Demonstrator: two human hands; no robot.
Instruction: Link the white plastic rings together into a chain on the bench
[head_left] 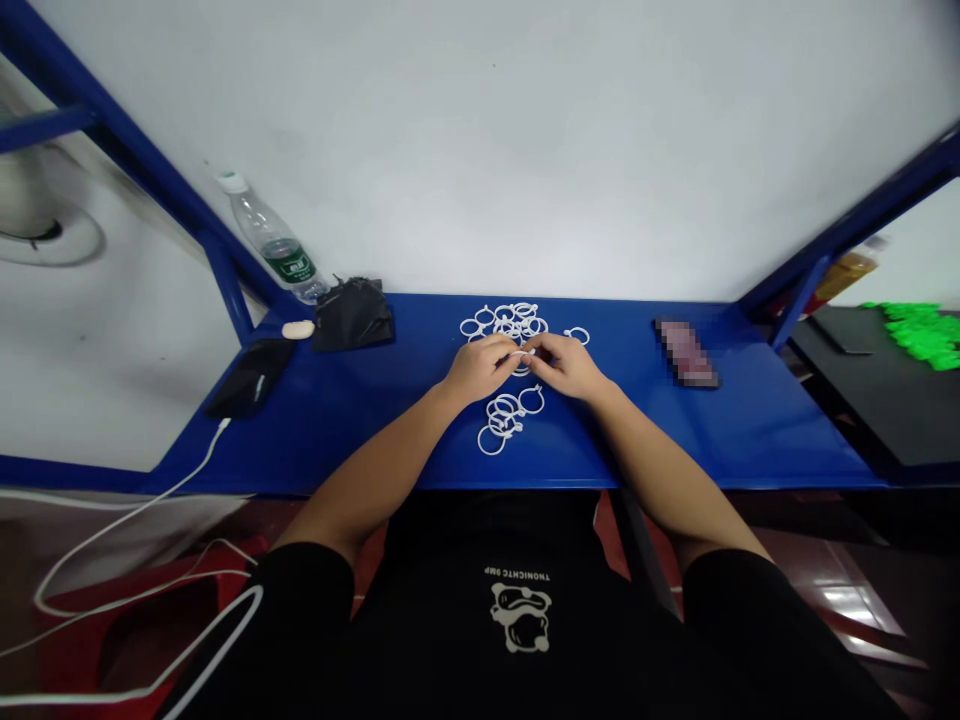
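Note:
My left hand (pixel 481 368) and my right hand (pixel 564 365) meet over the middle of the blue table, their fingers pinching one white ring (pixel 520 372) between them. The ring looks like thin plastic with a small tab, partly covered by my fingertips. Just beyond my hands lies a loose pile of similar white rings (pixel 510 322), and a single ring (pixel 578 335) rests to its right, behind my right hand. Nearer to me, several more white rings (pixel 501 412) overlap in a small group on the table.
On the left are a black power bank or phone (pixel 251 378) with a white cable (pixel 180 482), a pale oval object (pixel 298 329), a black bag (pixel 351 315) and a water bottle (pixel 276 245). A phone (pixel 685 352) lies right. Bright green pieces (pixel 922 333) sit farther right.

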